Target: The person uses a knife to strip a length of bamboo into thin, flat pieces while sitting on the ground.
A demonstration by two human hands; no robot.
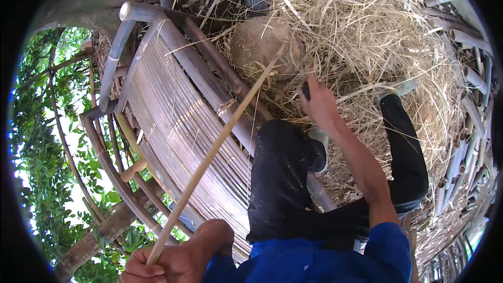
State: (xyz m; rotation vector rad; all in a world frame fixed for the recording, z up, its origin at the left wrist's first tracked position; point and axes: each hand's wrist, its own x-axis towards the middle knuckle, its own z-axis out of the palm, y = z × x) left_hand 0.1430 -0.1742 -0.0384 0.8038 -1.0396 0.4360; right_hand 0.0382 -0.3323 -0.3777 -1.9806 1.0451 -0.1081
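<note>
My left hand [165, 264], low on the left, is closed round the near end of a long pale bamboo strip [216, 147]. The strip slants up and away to the right, and its far end lies over a round brown block [259, 44], among thin shavings. My right hand [318, 104] is closed on a short dark handle [305, 90], just right of the strip and nearer to me than the block. Whatever the handle belongs to cannot be made out against the straw. My bent legs in black trousers [280, 178] lie between the hands.
A slatted bamboo bench [183, 110] stands close on the left, under the strip. Loose straw-like shavings [361, 31] heap up ahead and to the right. Cut bamboo poles [474, 78] line the right edge. Leafy branches [42, 141] and a thick trunk [73, 13] show at left.
</note>
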